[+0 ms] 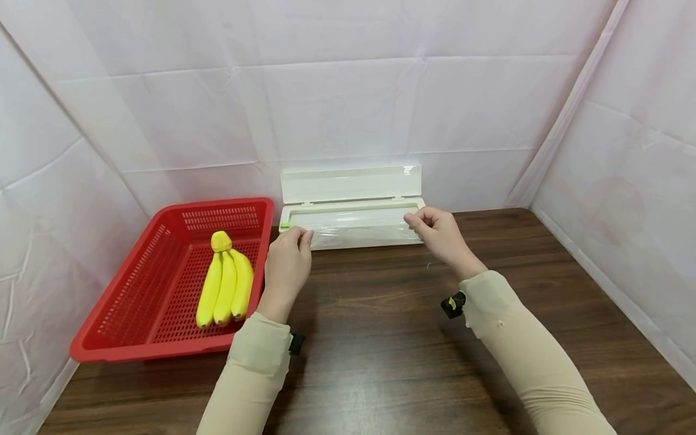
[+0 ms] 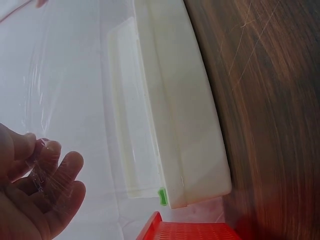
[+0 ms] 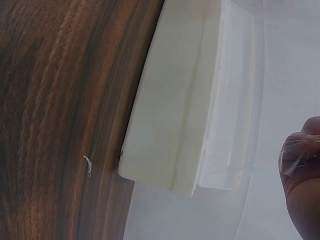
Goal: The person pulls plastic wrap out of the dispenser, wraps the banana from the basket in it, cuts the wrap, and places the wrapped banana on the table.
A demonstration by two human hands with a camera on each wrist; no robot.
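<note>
A sheet of clear plastic wrap (image 1: 359,232) stretches between both hands in front of a white wrap dispenser box (image 1: 353,243). The box's lid (image 1: 348,184) stands raised against the back curtain, and a small green slider (image 2: 162,196) sits at its left end. My left hand (image 1: 288,260) pinches one corner of the wrap between thumb and forefinger, its other fingers loosely bent behind the film. At the opposite corner, my right hand (image 1: 439,234) pinches the film between thumb and fingertips. Both hands are raised above the table.
Left of the dispenser stands a red plastic basket (image 1: 171,208) holding a bunch of yellow bananas (image 1: 225,287). The dark wooden table (image 1: 370,338) extends toward me. White curtains (image 1: 348,109) enclose the back and sides. A small pale scrap (image 3: 88,165) lies near the box's right end.
</note>
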